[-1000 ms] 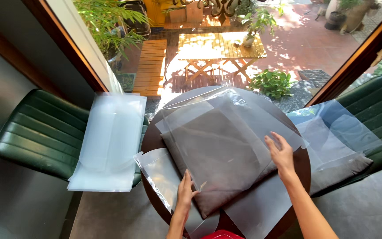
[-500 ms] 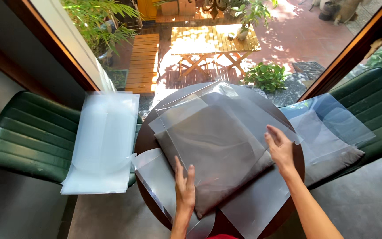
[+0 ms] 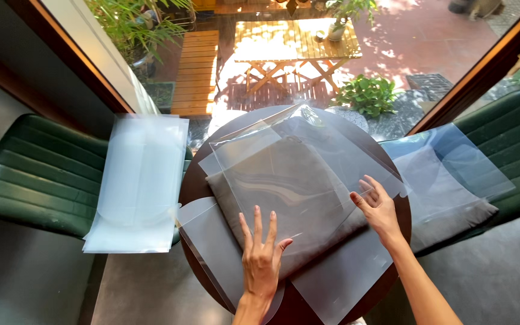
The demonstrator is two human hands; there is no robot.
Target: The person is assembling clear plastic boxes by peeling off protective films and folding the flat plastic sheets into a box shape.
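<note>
Left hand (image 3: 260, 256), right hand (image 3: 379, 209) flat, fingers spread, pressing clear bag (image 3: 290, 174) over grey cushion (image 3: 284, 210); left hand spread wider than before.

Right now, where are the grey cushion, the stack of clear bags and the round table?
grey cushion (image 3: 284, 198), head view, its middle under the plastic.
stack of clear bags (image 3: 136, 183), head view, centre of top bag.
round table (image 3: 299, 310), head view, bare near edge.

My left hand (image 3: 260, 259) covers the grey cushion's (image 3: 284, 198) near edge, my right forearm (image 3: 422, 289) runs off frame, and glare blurs the clear bag (image 3: 299, 162).
</note>
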